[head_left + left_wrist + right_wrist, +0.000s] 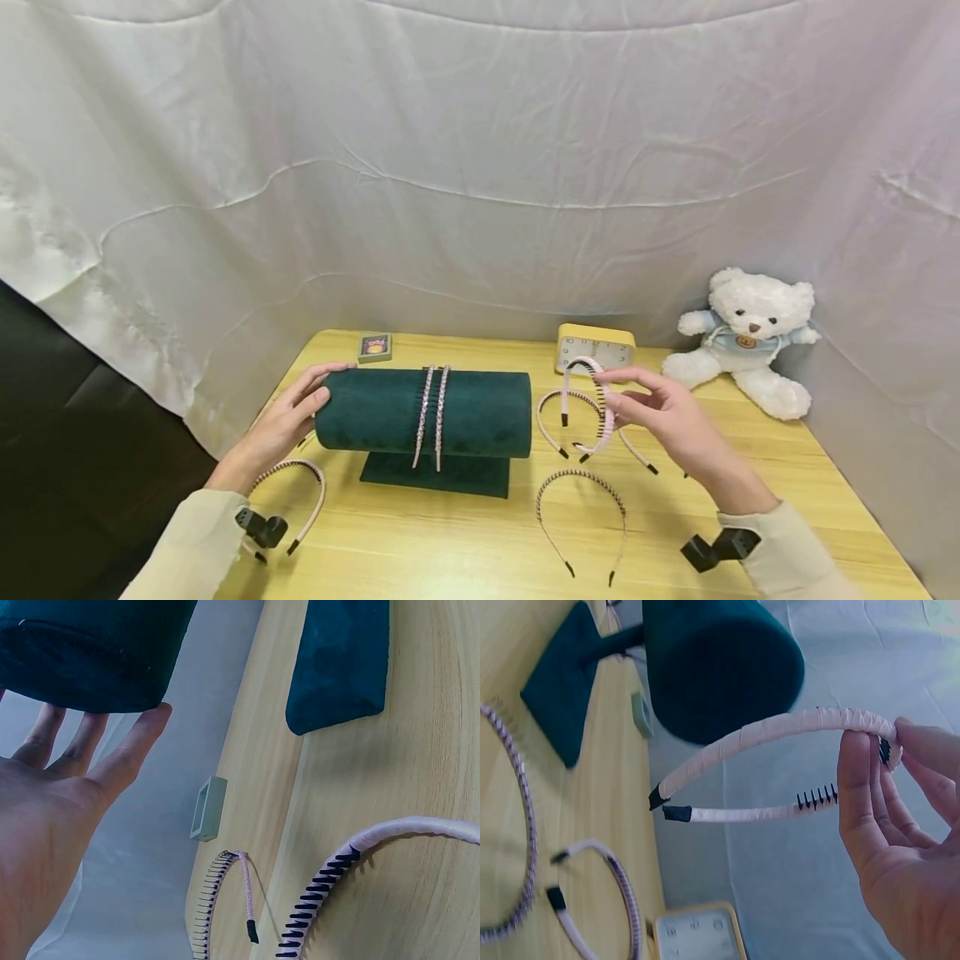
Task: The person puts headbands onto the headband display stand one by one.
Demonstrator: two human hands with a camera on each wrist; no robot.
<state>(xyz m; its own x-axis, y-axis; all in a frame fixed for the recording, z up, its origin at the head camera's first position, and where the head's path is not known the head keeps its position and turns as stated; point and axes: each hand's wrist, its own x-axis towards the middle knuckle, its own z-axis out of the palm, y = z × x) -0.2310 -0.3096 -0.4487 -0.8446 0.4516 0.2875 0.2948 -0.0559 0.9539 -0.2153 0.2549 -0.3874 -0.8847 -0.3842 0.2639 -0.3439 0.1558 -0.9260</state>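
Note:
A dark green velvet roll stand (480,412) bears two glittery headbands (441,417) side by side near its middle. My left hand (288,421) rests against the roll's left end; in the left wrist view its fingers (124,754) reach up to the end's rim, fairly straight. My right hand (675,421) pinches a pale pink headband (607,417) between thumb and fingers, to the right of the roll. In the right wrist view this headband (757,731) is wrapped in ribbon, with black teeth inside and black tips pointing towards the roll.
A beaded headband (581,473) lies at the front right, a pink one (321,492) by my left forearm. Another headband (551,400) lies behind the held one. At the back are a small box (374,347), a yellow clock (626,337) and a white teddy bear (757,312).

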